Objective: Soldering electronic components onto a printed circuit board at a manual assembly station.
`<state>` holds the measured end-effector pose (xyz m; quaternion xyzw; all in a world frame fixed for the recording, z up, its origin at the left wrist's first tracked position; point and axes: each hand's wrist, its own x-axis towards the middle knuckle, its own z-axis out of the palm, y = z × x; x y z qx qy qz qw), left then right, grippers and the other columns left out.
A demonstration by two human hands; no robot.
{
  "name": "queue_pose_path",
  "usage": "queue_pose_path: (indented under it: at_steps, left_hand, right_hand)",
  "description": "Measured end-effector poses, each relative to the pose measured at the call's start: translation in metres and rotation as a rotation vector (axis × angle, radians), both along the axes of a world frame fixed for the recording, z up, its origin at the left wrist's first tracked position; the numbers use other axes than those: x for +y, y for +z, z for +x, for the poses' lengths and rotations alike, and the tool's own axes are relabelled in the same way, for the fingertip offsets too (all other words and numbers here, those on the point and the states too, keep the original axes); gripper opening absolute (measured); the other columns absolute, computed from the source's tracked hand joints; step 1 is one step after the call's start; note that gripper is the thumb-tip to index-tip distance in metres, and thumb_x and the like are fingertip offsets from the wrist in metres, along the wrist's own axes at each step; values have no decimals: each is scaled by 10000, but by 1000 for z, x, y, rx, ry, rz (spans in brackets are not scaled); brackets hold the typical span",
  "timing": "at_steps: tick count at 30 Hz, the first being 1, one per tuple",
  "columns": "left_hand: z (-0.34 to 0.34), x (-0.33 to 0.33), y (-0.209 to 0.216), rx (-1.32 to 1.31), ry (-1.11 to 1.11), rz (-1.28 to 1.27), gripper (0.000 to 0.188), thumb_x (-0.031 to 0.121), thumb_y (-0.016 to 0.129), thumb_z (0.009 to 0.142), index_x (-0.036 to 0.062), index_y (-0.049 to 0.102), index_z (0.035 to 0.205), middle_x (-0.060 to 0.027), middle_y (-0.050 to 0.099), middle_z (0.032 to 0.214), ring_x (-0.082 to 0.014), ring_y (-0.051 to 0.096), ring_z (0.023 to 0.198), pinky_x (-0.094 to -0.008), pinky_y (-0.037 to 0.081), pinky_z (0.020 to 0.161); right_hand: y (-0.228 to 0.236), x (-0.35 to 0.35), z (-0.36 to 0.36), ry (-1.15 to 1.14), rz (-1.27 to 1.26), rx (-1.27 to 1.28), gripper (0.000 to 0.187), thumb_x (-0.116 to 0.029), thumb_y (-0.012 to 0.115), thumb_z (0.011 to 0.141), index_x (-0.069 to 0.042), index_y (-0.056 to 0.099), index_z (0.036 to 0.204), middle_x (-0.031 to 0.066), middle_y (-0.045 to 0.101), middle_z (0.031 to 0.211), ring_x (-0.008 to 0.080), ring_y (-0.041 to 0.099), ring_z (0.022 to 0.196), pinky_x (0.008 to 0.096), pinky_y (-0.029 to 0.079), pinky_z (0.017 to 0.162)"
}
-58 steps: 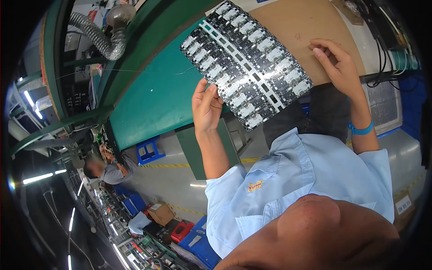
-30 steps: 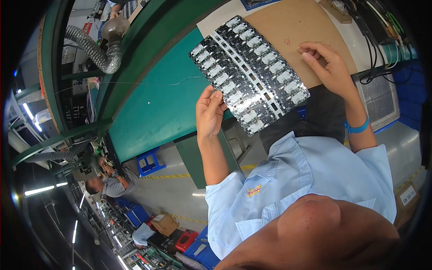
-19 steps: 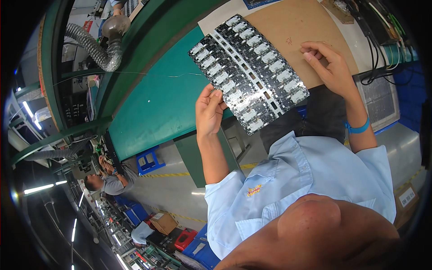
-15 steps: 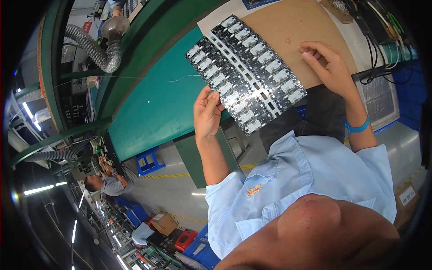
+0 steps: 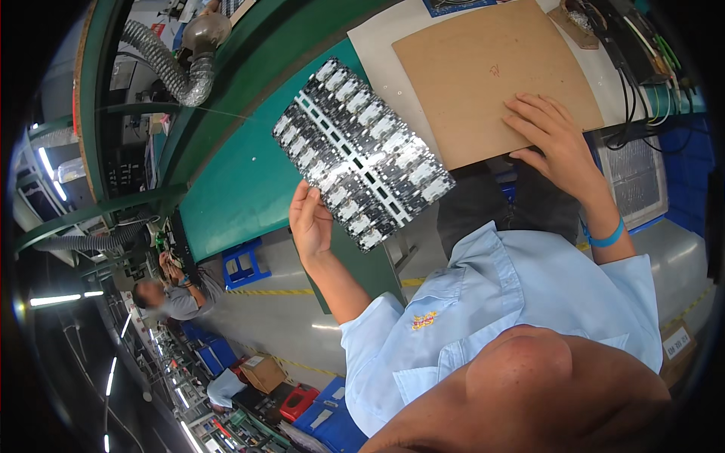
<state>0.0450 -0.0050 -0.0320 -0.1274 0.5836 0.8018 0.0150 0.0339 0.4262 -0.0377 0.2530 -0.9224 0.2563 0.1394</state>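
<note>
My left hand (image 5: 311,226) grips a black circuit board panel (image 5: 359,155) by its lower left edge, thumb on top. Rows of silvery components run along both sides of the panel's slotted white middle strip. It is held tilted over the green bench mat (image 5: 226,200) and the bench's front edge. My right hand (image 5: 550,140) lies with fingers stretched out on a brown cardboard sheet (image 5: 461,75), near the sheet's front edge. A blue band circles the right wrist.
White paper (image 5: 377,53) lies under the cardboard. Black cables (image 5: 625,90) and tools crowd the far right. A silver exhaust hose (image 5: 170,72) hangs at the upper left beside green frame beams. Another person (image 5: 181,294) works farther left. Blue crates (image 5: 332,423) stand on the floor.
My left hand has moved left and nearer me with the panel, uncovering more of the cardboard. My right hand's curled fingers have straightened and come down onto the sheet.
</note>
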Motion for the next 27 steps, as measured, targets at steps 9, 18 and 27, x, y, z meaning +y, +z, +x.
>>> queue_pose_path:
  at_steps: [9, 18, 27]
  left_hand:
    - [11, -2, 5, 23, 77, 2, 410, 49, 593, 944, -63, 469, 1317, -98, 622, 1053, -131, 584, 884, -231, 480, 790]
    - [8, 0, 4, 21, 162, -136, 453, 66, 597, 951, -73, 432, 1349, -54, 600, 1019, -54, 563, 839, -161, 444, 731]
    - [0, -37, -18, 33, 90, -218, 390, 38, 611, 938, -46, 480, 1296, -45, 608, 978, -15, 547, 769, -115, 408, 636]
  right_hand:
    - [-1, 21, -7, 33, 68, 80, 410, -169, 700, 792, -31, 628, 1172, 74, 575, 1358, 263, 533, 1259, 397, 407, 1055]
    - [-32, 21, 0, -9, 121, 425, 279, -245, 616, 910, -48, 591, 1107, 94, 578, 1312, 280, 547, 1216, 391, 457, 1009]
    - [-37, 34, 1, 81, -32, 297, 272, -227, 634, 897, -45, 616, 1099, 73, 591, 1302, 248, 544, 1224, 386, 436, 1028]
